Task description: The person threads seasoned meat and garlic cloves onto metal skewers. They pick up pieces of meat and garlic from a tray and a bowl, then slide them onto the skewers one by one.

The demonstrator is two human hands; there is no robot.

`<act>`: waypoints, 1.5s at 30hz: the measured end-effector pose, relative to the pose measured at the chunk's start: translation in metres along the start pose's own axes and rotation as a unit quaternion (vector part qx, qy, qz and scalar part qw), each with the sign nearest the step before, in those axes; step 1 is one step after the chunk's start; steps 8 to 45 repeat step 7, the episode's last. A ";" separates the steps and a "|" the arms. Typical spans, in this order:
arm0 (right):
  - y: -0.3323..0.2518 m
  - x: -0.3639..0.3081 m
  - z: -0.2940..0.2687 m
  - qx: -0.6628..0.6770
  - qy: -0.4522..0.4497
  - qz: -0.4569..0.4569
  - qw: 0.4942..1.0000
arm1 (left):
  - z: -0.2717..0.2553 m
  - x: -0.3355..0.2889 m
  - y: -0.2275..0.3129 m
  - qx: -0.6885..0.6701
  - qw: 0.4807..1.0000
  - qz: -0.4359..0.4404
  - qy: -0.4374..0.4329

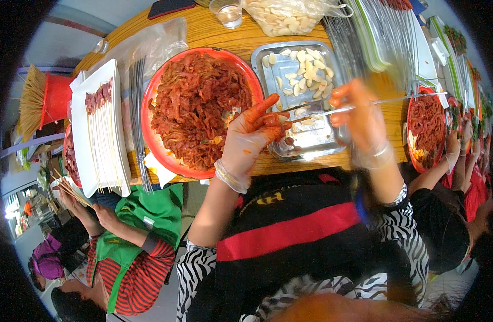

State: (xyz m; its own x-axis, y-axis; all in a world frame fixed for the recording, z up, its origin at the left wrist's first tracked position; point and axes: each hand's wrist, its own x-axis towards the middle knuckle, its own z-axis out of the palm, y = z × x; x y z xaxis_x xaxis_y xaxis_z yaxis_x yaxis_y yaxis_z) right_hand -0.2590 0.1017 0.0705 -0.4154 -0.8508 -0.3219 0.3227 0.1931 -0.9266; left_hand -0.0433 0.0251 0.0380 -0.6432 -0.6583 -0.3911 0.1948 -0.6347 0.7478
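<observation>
My left hand (252,137), in a clear glove stained orange-red, is closed at the end of a thin metal skewer (407,98), over the edge of a metal tray. Whether meat sits in its fingers is hidden. My right hand (362,115), gloved as well and blurred by motion, has its fingers round the same skewer, which runs out to the right. Beside my left hand stands a red-rimmed basin (148,107) heaped with red marinated meat strips (198,102). Pale sliced garlic pieces (311,70) lie in the metal tray (260,49) beneath my hands.
Metal skewers (386,32) lie in bundles at the back right, beside a bag of garlic (284,19) and a plastic cup (227,13). A white tray (85,139) holds skewered meat at left. Co-workers sit on both sides; another meat basin (426,129) stands right.
</observation>
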 end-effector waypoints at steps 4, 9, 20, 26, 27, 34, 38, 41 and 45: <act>0.000 -0.001 0.000 -0.031 0.009 -0.022 0.999 | -0.007 0.002 0.001 -0.012 1.000 -0.001 -0.013; 0.001 -0.003 0.000 -0.052 0.005 -0.039 0.998 | -0.006 0.001 0.005 -0.006 1.000 -0.021 -0.006; 0.001 -0.003 0.000 -0.052 0.005 -0.039 0.998 | -0.006 0.001 0.005 -0.006 1.000 -0.021 -0.006; 0.001 -0.003 0.000 -0.052 0.005 -0.039 0.998 | -0.006 0.001 0.005 -0.006 1.000 -0.021 -0.006; 0.001 -0.003 0.000 -0.052 0.005 -0.039 0.998 | -0.006 0.001 0.005 -0.006 1.000 -0.021 -0.006; 0.001 -0.003 0.000 -0.052 0.005 -0.039 0.998 | -0.006 0.001 0.005 -0.006 1.000 -0.021 -0.006; 0.001 -0.003 0.000 -0.052 0.005 -0.039 0.998 | -0.006 0.001 0.005 -0.006 1.000 -0.021 -0.006; 0.001 -0.003 0.000 -0.052 0.005 -0.039 0.998 | -0.006 0.001 0.005 -0.006 1.000 -0.021 -0.006; 0.001 -0.003 0.000 -0.052 0.005 -0.039 0.998 | -0.006 0.001 0.005 -0.006 1.000 -0.021 -0.006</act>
